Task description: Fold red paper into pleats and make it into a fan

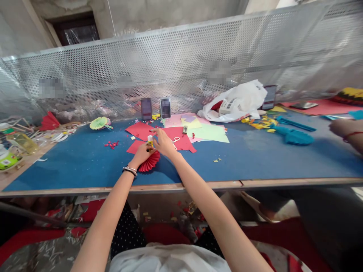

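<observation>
My left hand (142, 154) is closed around a small yellow glue stick (150, 141) with a white top, held upright. Just right of it, my right hand (162, 142) has its fingers bent and apart, close to the stick's top; I see nothing held in it. Below both hands lies a red pleated paper fan (149, 162), its upper part hidden by them. Sheets of red paper (183, 138) spread behind and beside the hands. White-handled scissors (176, 139) rest on the red paper, partly covered by my right hand.
Pastel paper sheets (212, 133) and a small sharpener-like object (185, 130) lie beyond. A white plastic bag (236, 102) and two phones (146, 108) stand by the mesh screen. Blue folded paper (296, 136) is at right, near another person's hand (344, 128). A green paper rosette (99, 123) sits left.
</observation>
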Motion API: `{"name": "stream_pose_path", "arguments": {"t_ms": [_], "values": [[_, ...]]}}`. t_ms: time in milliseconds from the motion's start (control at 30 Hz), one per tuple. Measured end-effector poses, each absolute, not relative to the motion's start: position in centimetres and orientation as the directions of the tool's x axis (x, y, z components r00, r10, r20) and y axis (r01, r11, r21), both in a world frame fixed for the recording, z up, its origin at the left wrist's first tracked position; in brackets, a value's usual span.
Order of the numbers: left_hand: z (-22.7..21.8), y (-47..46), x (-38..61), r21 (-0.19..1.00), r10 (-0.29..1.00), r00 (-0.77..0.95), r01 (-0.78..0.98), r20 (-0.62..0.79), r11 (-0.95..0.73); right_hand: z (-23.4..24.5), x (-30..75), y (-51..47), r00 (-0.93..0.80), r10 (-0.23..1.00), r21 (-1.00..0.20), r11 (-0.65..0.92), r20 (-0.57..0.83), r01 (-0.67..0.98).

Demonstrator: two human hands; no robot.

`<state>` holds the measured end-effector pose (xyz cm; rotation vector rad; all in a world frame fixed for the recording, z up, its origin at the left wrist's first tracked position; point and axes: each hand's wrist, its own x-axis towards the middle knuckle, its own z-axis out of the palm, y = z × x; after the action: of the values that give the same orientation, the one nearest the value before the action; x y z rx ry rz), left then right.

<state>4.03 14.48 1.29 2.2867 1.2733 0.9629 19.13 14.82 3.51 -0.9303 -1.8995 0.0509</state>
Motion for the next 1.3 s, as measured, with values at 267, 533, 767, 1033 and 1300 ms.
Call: {"name": "stream_pose_path", "arguments": {"t_ms": [267, 533, 767, 1033, 1300], "values": [[1.3, 14.9, 4.0, 0.534, 0.826, 0.400, 0.631, 0.398, -0.563, 2.7, 18.8, 15.6, -0.252, 0.722, -0.528, 0.659, 0.644, 0.536], [1.7, 14.6, 2.1, 0.421, 0.775, 0.330, 0.692, 0.539, -0.587, 2.7, 18.8, 16.1, -0.248, 0.739, -0.545, 0.643, 0.626, 0.539], [3.2, 12.7, 1.4, 0.617, 0.868, 0.178, 0.638, 0.465, -0.461, 3.0, 19.1, 15.6, -0.273, 0.747, -0.546, 0.640, 0.606, 0.540], [3.2, 13.4, 0.7, 0.688, 0.919, 0.210, 0.613, 0.333, -0.389, 3.3, 19.3, 15.2, -0.278, 0.703, -0.500, 0.678, 0.654, 0.539], [3.3, 13.4, -0.3, 0.748, 0.938, 0.176, 0.567, 0.300, -0.345, 4.6, 20.9, 14.5, -0.140, 0.527, -0.385, 0.754, 0.838, 0.532]]}}
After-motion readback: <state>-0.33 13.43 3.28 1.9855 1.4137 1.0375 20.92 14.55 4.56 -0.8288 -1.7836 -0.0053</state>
